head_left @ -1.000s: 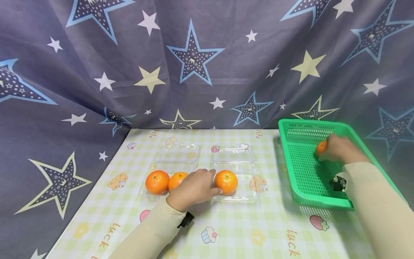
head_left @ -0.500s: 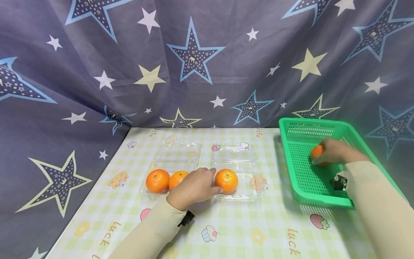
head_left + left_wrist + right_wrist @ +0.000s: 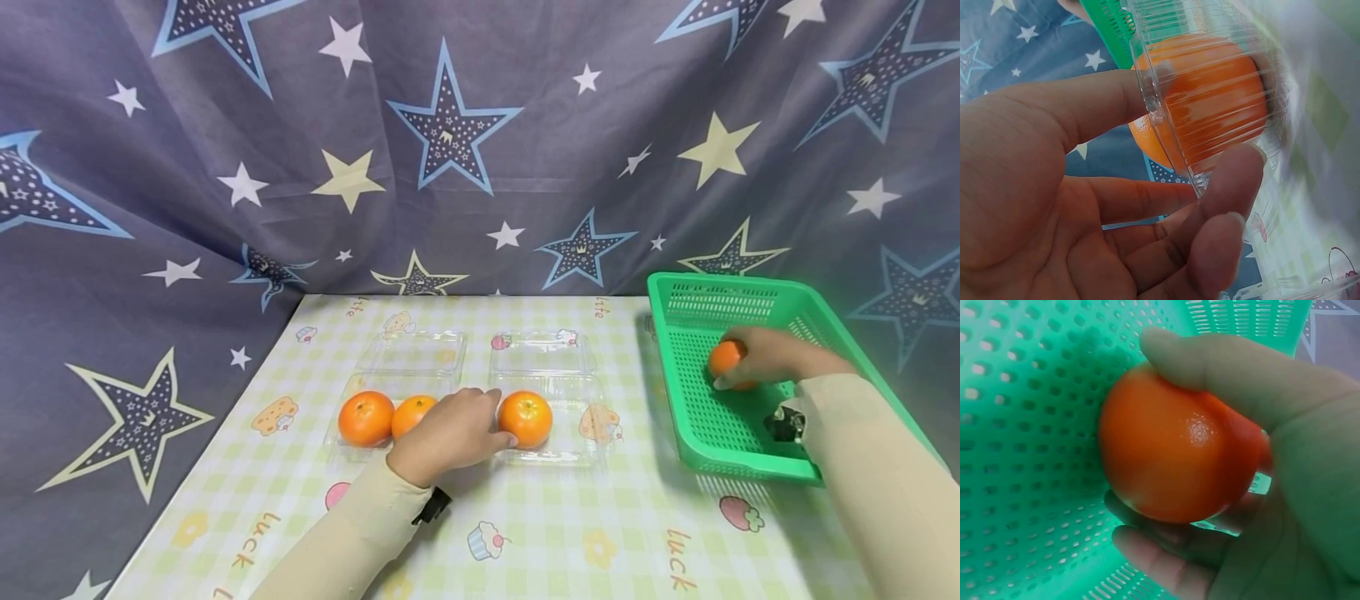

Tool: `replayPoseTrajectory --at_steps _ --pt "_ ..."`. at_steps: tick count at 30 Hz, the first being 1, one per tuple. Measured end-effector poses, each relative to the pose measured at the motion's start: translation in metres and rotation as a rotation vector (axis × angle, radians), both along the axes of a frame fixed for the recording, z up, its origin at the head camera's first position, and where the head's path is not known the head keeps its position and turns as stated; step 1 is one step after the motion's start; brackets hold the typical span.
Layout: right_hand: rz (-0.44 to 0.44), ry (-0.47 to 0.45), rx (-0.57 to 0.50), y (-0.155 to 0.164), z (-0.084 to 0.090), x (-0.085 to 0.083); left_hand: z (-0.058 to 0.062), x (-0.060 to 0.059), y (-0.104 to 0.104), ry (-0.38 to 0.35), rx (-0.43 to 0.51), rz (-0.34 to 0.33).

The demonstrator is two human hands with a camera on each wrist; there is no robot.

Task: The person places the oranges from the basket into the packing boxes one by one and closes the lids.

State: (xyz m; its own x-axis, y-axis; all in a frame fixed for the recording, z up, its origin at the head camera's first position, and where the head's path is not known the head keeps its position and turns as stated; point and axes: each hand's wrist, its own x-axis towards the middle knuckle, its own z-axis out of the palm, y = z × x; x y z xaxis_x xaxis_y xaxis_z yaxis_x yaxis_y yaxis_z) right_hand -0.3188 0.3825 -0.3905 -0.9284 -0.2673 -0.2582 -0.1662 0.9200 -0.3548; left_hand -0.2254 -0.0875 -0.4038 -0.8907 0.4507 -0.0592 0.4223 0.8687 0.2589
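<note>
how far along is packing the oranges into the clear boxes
Done: two oranges in the left clear box, one in the right clear box. In hand: the right hand grips another orange inside the green basket; the left hand steadies the boxes. Left: placing it, closing lids.

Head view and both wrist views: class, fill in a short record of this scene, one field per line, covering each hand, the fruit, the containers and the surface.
Left hand: rests at the edge of the right clear tray, fingers on its wall
Right hand: grips an orange inside the green basket
Left clear tray: two oranges
Right clear tray: one orange
Tray lids: open, lying behind
Surface: checked tablecloth with cartoon prints
Backdrop: star-patterned cloth
</note>
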Motion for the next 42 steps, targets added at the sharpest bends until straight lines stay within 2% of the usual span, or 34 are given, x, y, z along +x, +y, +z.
replayPoseTrajectory --at_steps 8,15,29,42 --pt "-0.002 0.033 0.000 0.000 0.007 0.001 0.002 0.001 0.001 -0.013 0.003 0.006" --pt "0.001 0.041 -0.016 -0.002 0.014 0.001 -0.001 0.000 0.000 -0.008 -0.004 0.007" --pt "-0.035 0.103 -0.033 -0.010 0.031 0.010 0.001 0.001 0.001 -0.019 0.007 0.010" --pt "-0.025 0.149 -0.038 -0.021 0.044 0.015 0.001 0.001 0.000 -0.012 0.014 0.001"
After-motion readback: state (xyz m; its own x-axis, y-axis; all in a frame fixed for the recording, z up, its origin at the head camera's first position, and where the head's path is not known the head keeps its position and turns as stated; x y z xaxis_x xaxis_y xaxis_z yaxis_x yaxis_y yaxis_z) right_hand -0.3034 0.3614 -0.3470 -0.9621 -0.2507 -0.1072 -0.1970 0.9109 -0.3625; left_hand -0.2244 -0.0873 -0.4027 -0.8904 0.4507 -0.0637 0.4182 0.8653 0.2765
